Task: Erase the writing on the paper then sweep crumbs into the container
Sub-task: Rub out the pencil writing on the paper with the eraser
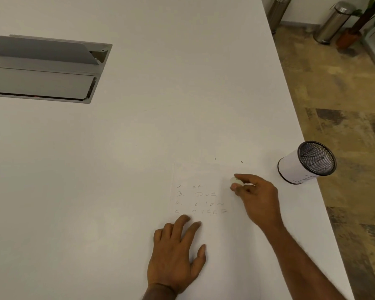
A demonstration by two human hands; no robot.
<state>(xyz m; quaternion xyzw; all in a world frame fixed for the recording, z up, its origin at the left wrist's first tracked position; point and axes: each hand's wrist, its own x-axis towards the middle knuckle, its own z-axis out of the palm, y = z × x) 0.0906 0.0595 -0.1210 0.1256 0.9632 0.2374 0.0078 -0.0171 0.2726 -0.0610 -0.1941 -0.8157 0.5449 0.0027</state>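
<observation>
A white sheet of paper [204,176] lies on the white table near its right edge. Faint pencil lines numbered 2 to 5 [200,199] run across its middle; the top of the sheet is blank. My right hand [254,197] pinches a small white eraser [236,181] against the paper, just right of the top written line. My left hand [178,254] lies flat with fingers spread on the sheet's lower left part. A round container [299,167], white-wrapped with a dark mesh inside, stands at the table's right edge. A few dark crumbs [241,161] lie beyond the paper.
An open grey cable hatch [52,70] is set into the table at the far left. The table's right edge [294,118] runs diagonally, with patterned floor beyond. Two metal bins [333,22] and a potted plant [353,33] stand on the floor at the far right.
</observation>
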